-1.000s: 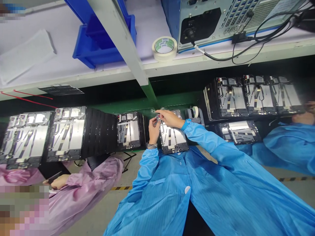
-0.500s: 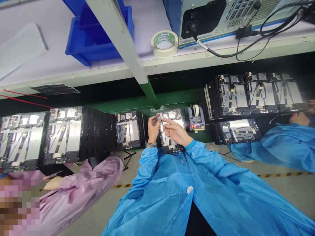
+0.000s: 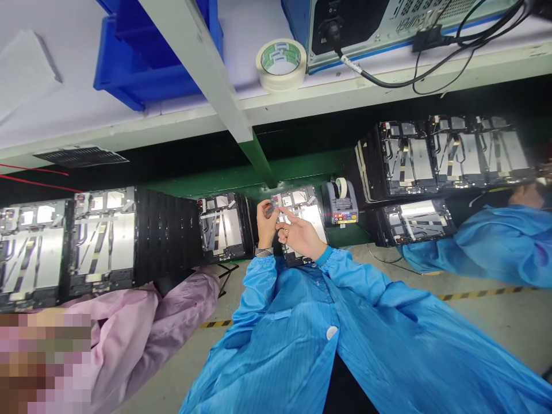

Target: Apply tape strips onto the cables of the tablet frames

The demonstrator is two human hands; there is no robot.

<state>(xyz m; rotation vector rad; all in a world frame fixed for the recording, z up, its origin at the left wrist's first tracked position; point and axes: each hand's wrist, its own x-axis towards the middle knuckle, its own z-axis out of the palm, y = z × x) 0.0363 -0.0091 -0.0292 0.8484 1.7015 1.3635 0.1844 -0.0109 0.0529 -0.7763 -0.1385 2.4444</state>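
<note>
- Left hand (image 3: 267, 224): fingertips closed in a tight pinch on a small dark part (image 3: 273, 212), too small to identify; it sits just ahead of the grip, at the chassis' near-left corner area.
- Right hand (image 3: 301, 233): partly open, index finger stretched toward the pinched part, nearly touching it; thumb apart from the index, nothing visibly held. Probably steadying or guiding the part.
- Open tablet-style metal chassis (image 3: 299, 215): directly under both hands, lying flat, ribbon cables showing; looks set square on the bench so both hands stay free for the small part.
- Tape dispenser (image 3: 340, 202): just right of the grip, within easy reach of the right hand.
- Other open chassis: one just left of the grip (image 3: 224, 227), more in a row farther left (image 3: 103, 241), and a group to the right (image 3: 414, 158), seemingly lined up as batch stock.
- Dark band (image 3: 263, 251): on the left wrist, likely an anti-static strap, matching the blue smock sleeve (image 3: 254, 293).
- Beyond the grip: white shelf edge (image 3: 129, 123) with a masking tape roll (image 3: 280, 65), blue plastic bin (image 3: 146, 75) and a power unit (image 3: 345, 29).
- Co-workers: pink sleeve (image 3: 172, 305) to the left, blue sleeve (image 3: 487, 247) to the right, both apart from the grip.
</note>
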